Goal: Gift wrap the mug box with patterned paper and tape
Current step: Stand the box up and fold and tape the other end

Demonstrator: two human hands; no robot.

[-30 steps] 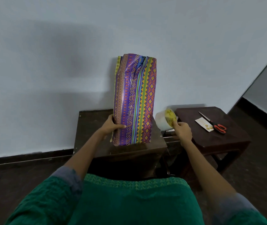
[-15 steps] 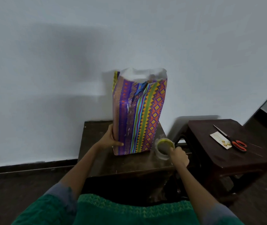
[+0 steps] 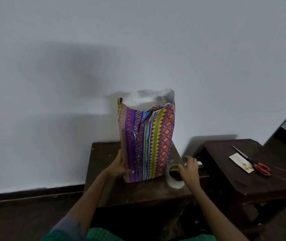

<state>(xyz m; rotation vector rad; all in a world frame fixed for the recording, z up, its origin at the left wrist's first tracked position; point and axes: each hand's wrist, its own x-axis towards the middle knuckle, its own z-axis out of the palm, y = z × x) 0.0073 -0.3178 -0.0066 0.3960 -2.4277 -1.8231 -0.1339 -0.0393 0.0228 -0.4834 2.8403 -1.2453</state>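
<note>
Patterned paper around the mug box (image 3: 147, 141), stood upright on the dark stool (image 3: 138, 190), is gripped low by the left hand (image 3: 119, 164), while the right hand (image 3: 189, 169), fingers loosely spread, touches the tape roll (image 3: 174, 176); the untaped, gaping top could spring open.

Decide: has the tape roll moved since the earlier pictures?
Yes. The tape roll has come down from mid-air beside the wrapped box onto the near table, right hand over it.
</note>
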